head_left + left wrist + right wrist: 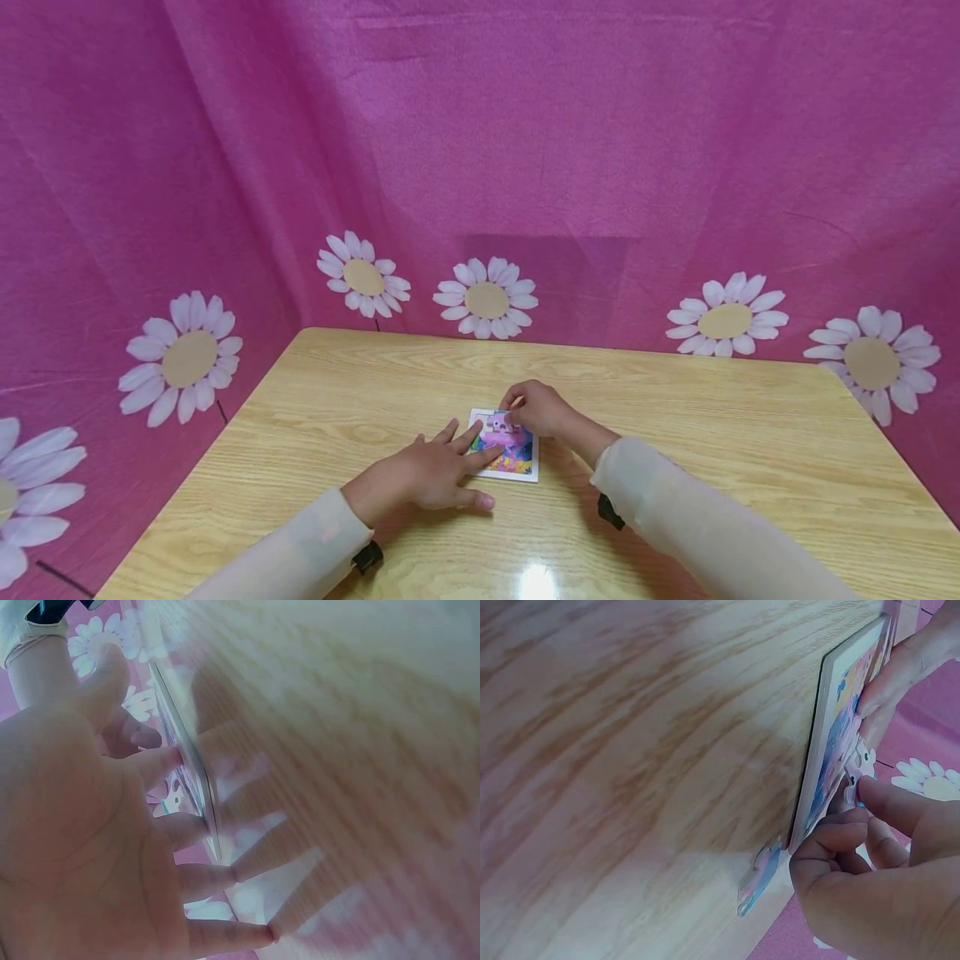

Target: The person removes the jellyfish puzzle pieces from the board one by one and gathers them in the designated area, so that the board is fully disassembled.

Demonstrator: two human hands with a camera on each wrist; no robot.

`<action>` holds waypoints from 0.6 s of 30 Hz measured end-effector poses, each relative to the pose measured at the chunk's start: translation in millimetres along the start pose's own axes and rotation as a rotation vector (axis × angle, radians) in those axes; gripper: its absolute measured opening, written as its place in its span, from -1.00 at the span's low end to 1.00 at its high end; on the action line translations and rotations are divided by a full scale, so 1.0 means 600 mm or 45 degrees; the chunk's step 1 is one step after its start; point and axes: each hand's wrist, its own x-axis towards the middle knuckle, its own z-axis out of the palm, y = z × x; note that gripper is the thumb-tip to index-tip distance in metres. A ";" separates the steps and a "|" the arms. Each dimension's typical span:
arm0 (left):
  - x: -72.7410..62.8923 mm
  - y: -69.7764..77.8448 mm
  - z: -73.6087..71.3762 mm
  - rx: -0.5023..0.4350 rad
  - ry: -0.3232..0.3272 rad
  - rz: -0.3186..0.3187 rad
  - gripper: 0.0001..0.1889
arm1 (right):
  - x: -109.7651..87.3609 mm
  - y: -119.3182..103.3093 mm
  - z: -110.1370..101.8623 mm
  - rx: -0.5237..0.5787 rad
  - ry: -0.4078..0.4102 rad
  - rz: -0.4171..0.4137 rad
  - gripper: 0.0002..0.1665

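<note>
"On a wood-grain table (375, 375), what does the head view show?"

"A person's left hand (431, 475) lies spread, two fingers across a white-rimmed puzzle board (521, 477) — presumably to keep it from sliding — while the right hand (542, 410) works at its far side."

"And the left wrist view?"

"An open palm, fingers splayed: two meet the board's edge, the others fan out beside it, perhaps for a broader brace."

"The right wrist view?"

"Thumb and curled fingers pinch a puzzle piece (850, 793), tilted over the board — a fingertip grip that suits so thin a thing. A loose piece (759, 881) lies on the table just beside the board's corner."

"The setting?"

"A glossy tabletop, glare (537, 581) near the viewer, and pink cloth (525, 150) printed with white daisies (487, 300) behind and alongside."
</note>
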 end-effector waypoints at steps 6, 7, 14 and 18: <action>0.000 0.001 0.000 0.000 -0.001 0.002 -0.16 | -0.001 0.003 -0.005 0.009 -0.001 -0.013 -0.90; 0.000 0.001 0.001 0.000 -0.001 0.002 -0.16 | -0.002 0.004 -0.006 0.010 -0.002 -0.017 -0.90; 0.000 0.002 -0.001 -0.001 -0.001 -0.006 -0.17 | -0.007 0.014 -0.020 0.053 -0.017 -0.031 -0.87; 0.000 0.003 -0.001 0.005 0.002 -0.007 -0.17 | -0.011 0.020 -0.028 0.079 -0.033 -0.032 -0.86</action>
